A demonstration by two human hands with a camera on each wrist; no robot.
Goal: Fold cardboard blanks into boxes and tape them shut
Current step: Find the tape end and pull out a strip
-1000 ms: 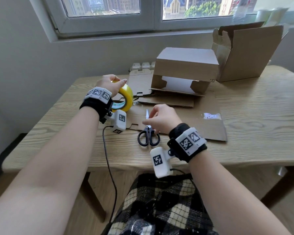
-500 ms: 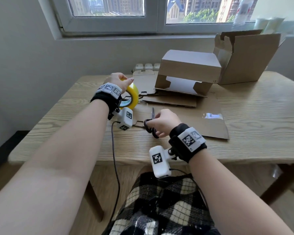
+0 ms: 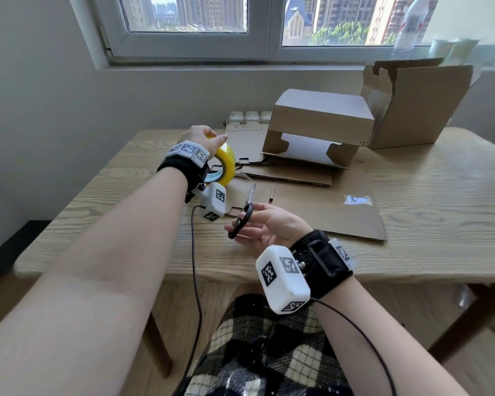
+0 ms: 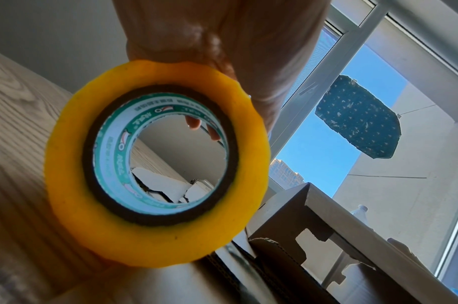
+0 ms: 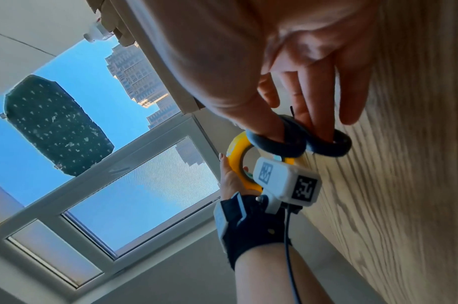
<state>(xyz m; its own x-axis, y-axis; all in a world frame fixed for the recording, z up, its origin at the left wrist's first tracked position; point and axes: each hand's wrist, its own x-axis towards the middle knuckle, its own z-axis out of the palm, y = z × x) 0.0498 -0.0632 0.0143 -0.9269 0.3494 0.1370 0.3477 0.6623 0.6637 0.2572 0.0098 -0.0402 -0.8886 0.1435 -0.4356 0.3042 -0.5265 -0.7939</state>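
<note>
My left hand (image 3: 203,138) grips a yellow tape roll (image 3: 225,164) from above, holding it on edge over the table's left part; the roll (image 4: 155,164) fills the left wrist view. My right hand (image 3: 265,224) holds black-handled scissors (image 3: 245,211) above the table, blades pointing away; thumb and a finger sit in the handle loops (image 5: 297,142). A flat cardboard blank (image 3: 312,207) lies under both hands. A folded box (image 3: 323,118) stands on it farther back, its front side showing a cut-out gap.
A larger open carton (image 3: 417,101) stands at the back right by the window sill. A small strip of clear tape (image 3: 357,200) lies on the blank. White objects (image 3: 250,115) sit behind the blanks. The wooden table (image 3: 440,195) is bare on the right.
My right hand has lifted the scissors off the table and turned palm-up with fingers in the loops. The left hand keeps gripping the tape roll in place.
</note>
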